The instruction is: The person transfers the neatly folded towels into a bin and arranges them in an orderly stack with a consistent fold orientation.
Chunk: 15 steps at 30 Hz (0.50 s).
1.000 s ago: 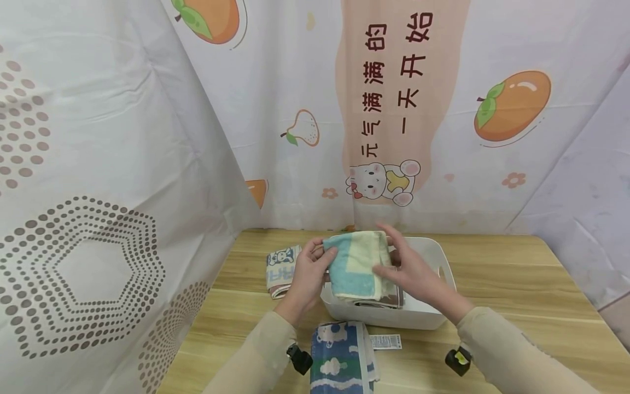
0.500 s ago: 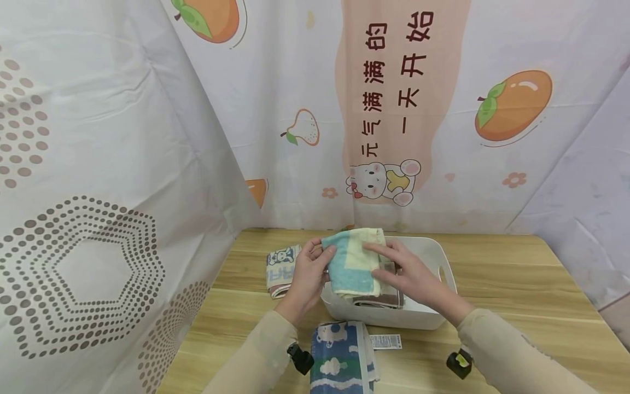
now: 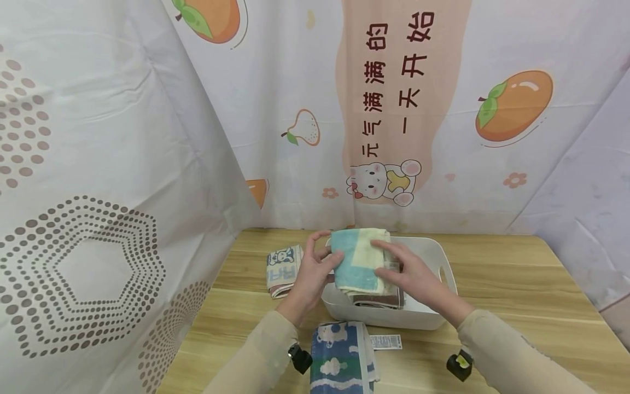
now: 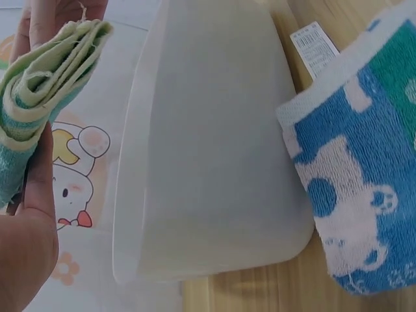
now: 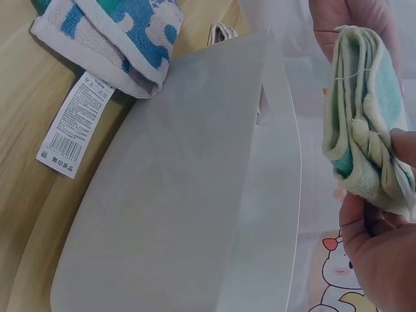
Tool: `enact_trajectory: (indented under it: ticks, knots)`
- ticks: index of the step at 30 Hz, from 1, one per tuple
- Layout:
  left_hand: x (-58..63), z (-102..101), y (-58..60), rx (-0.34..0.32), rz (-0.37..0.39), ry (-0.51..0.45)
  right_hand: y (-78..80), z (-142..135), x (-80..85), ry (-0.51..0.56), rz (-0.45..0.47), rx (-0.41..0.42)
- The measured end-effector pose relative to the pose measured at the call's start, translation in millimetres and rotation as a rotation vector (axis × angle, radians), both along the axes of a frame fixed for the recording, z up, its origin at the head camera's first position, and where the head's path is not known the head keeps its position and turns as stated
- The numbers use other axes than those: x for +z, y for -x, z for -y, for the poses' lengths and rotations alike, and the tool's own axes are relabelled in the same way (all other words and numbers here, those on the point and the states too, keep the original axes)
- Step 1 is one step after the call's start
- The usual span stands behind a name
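A folded towel (image 3: 361,257), light blue and cream, is held up between both hands over a white basket (image 3: 374,316). My left hand (image 3: 314,273) grips its left side, thumb on the front face and fingers reaching behind. On the right side, my right hand (image 3: 413,273) pinches it; the right wrist view shows thumb and fingers on either face of the towel (image 5: 364,123). Stacked fold layers show at the edge of the towel (image 4: 45,84) in the left wrist view. Beneath it, a brown folded towel (image 3: 379,301) lies in the basket, partly hidden.
Left of the basket lies a beige and blue folded towel (image 3: 284,268). In front of it rests a blue and green folded towel (image 3: 339,358) with a white label (image 3: 386,342) sticking out. A printed curtain (image 3: 305,180) hangs behind the wooden table (image 3: 512,284).
The light blue and cream towel has shifted slightly right. My left hand has moved a little right along its edge. My right fingers have moved from the far edge onto the front face.
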<state>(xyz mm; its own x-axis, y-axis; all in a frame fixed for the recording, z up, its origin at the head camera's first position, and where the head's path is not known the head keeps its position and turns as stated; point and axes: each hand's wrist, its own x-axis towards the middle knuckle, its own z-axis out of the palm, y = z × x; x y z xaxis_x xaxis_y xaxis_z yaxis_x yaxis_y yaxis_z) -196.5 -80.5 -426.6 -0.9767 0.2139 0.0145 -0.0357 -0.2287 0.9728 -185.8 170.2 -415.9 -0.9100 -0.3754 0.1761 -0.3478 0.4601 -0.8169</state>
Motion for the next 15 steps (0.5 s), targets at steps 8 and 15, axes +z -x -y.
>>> enact_trajectory:
  ticks: [8, 15]
  knots:
    - [-0.4, -0.9, 0.5, -0.057, -0.027, 0.139, 1.7, -2.3, -0.1, 0.002, 0.078, -0.041]
    - [0.5, -0.9, 4.0, -0.117, -0.012, 0.287, 4.6, -5.8, -2.9, 0.029, 0.138, -0.036]
